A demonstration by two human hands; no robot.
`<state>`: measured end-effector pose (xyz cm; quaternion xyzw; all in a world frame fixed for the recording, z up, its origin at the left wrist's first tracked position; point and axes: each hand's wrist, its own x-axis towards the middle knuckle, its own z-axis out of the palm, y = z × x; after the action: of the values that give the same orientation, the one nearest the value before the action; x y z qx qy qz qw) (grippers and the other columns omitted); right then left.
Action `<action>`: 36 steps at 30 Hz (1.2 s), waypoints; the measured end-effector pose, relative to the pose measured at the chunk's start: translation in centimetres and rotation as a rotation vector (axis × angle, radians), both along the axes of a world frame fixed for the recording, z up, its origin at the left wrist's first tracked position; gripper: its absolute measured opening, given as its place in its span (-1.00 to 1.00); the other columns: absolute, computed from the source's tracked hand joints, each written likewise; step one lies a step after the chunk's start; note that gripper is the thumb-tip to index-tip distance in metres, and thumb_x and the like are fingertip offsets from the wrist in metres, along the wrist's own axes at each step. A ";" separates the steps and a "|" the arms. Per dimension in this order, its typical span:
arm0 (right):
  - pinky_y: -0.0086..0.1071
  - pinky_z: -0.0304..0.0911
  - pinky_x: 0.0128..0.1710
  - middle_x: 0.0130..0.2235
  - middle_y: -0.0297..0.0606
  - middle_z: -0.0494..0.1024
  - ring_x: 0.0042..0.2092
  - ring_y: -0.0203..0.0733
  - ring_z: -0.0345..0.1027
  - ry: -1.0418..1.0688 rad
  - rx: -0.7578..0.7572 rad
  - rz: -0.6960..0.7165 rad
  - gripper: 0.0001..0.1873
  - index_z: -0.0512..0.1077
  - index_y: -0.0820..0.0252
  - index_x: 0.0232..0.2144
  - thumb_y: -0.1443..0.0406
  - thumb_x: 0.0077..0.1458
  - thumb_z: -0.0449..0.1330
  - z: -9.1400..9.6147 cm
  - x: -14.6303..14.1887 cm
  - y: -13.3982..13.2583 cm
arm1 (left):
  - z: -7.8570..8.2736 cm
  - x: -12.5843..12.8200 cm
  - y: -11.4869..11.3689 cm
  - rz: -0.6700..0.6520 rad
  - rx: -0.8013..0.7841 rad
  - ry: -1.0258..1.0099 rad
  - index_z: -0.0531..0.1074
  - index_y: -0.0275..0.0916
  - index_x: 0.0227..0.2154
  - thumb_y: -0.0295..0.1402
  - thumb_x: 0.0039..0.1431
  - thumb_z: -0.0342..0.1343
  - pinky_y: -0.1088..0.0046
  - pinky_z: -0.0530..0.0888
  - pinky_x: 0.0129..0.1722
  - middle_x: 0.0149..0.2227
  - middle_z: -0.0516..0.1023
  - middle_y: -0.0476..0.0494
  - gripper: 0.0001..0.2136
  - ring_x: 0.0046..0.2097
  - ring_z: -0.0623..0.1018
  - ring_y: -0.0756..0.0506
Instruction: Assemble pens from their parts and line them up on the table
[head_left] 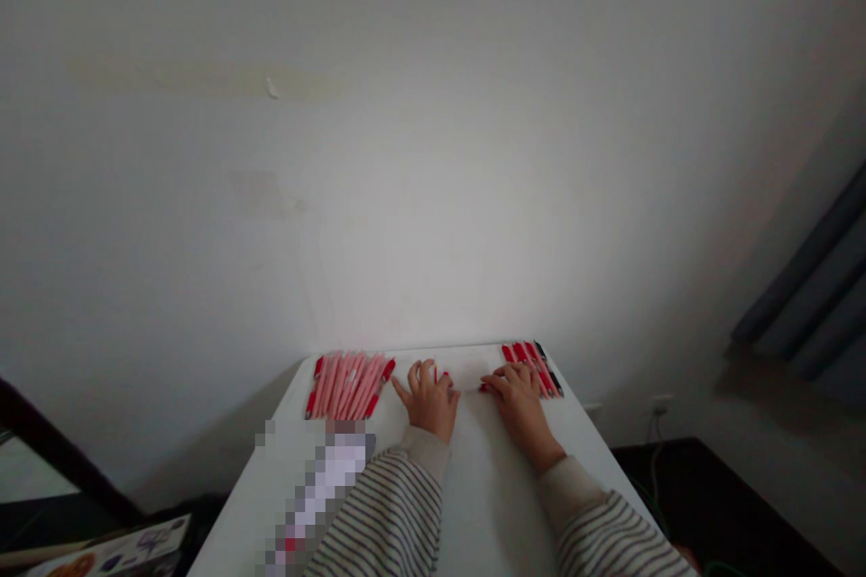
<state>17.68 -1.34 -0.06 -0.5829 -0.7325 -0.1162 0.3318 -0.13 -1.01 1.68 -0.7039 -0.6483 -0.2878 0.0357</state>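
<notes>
My left hand (431,404) is over the white table with its fingers spread. Small red pieces (446,374), perhaps parts of a pen, show just beyond its fingertips; whether it touches them I cannot tell. To its left lies a row of pink pens with red grips (348,386), packed side by side. My right hand (520,406) is bent at the fingers, thumb and index closed on a small red pen part (483,388). Behind and beside that hand lie several red pens (534,365), with a black one at the outer edge. The right hand partly covers them.
The white table (474,505) stands against a pale wall (433,198). A blurred-out long object (325,487) lies at the table's left side. Below on the left is a printed box (128,550). A dark curtain (812,288) hangs at right, near a wall socket (661,403) with a cable.
</notes>
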 end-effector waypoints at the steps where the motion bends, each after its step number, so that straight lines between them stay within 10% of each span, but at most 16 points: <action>1: 0.10 0.01 0.11 -0.22 -0.24 0.51 -0.02 0.03 0.21 0.004 -0.002 -0.001 -0.80 0.54 -0.09 -0.22 0.29 0.14 0.16 0.0 0.0 0.0 | -0.1 0.0 0.0 -0.002 0.006 0.002 0.54 -0.03 -0.33 -0.26 -0.02 0.23 -0.34 -0.19 0.21 0.13 0.35 -0.09 -0.86 0.23 0.18 -0.28; 36: -0.07 0.09 0.04 -0.22 -0.24 0.52 -0.06 0.00 0.24 0.119 0.004 0.006 -0.80 0.54 -0.05 -0.23 0.22 0.17 0.12 -0.4 0.2 0.1 | 0.2 0.7 0.2 -0.050 0.056 -0.070 0.55 -0.12 -0.42 -0.34 0.05 0.17 -0.31 -0.07 0.23 0.11 0.43 -0.08 -0.93 0.21 0.25 -0.27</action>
<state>17.84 -1.21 -0.47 -0.5861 -0.7129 -0.0818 0.3763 0.60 -0.79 1.85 -0.7080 -0.6233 -0.3311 0.0255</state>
